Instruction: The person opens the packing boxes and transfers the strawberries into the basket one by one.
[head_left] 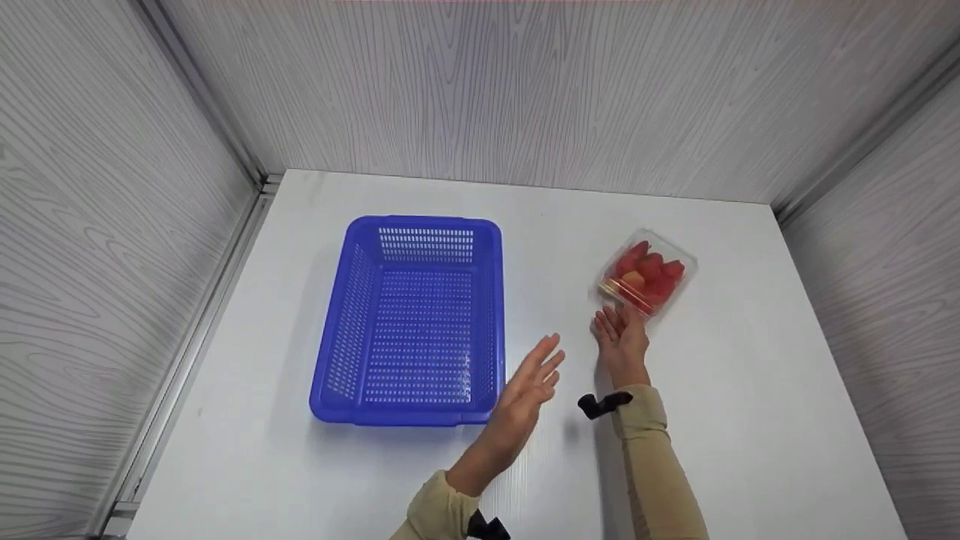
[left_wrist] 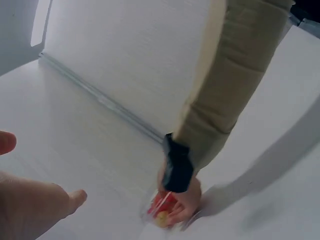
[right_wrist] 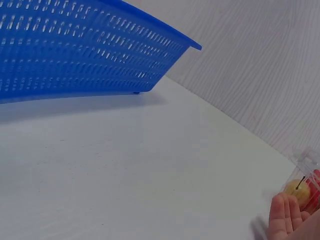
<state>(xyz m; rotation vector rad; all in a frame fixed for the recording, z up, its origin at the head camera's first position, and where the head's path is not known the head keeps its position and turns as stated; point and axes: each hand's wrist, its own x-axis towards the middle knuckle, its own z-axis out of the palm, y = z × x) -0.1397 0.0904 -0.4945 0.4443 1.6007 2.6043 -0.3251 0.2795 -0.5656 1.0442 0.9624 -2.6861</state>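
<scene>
A clear plastic box (head_left: 682,257) lies on the right of the table, turned at an angle. Inside it are several red pieces (head_left: 660,287) that look like fruit, and a round yellow fruit (right_wrist: 298,192) with a dark stem. My right hand (head_left: 624,349) is at the box's near edge, its visible fingers fairly straight; whether it touches the box is hard to tell. My left hand (head_left: 517,409) hovers with extended fingers by the near right corner of a blue perforated basket (head_left: 407,418), holding nothing. In the left wrist view, the right hand partly hides the box.
The basket stands left of the box on a white table (head_left: 555,225), with nothing visible in it. Pale wood-grain panels (head_left: 480,90) rise behind the table and at both sides.
</scene>
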